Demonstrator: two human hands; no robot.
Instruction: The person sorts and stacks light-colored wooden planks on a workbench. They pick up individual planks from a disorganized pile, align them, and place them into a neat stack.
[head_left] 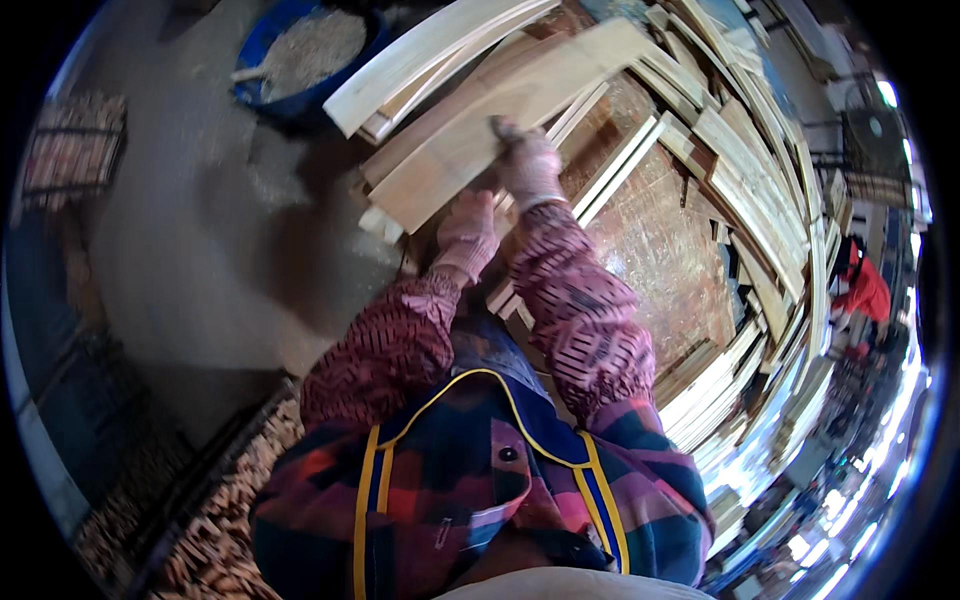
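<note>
A long, pale wooden board [450, 160] lies slantwise in front of me, on top of other boards. My right hand [532, 168], in a light glove, is closed over the near edge of this board. A small dark patch shows at its fingertips; whether it is stained glove or a separate thing I cannot make out. My left hand [470, 228], also gloved, is curled closed just below the board's near edge, closer to me. Its fingers are partly hidden, and what they hold does not show. Patterned pink sleeves cover both forearms.
Boards and thin strips [755, 185] are heaped along the right of a worn brown tabletop [660, 255]. A blue tub [265, 95] of sawdust stands on the floor at the far left. Wood offcuts [225, 550] fill the lower left. Someone in red [868, 285] is at far right.
</note>
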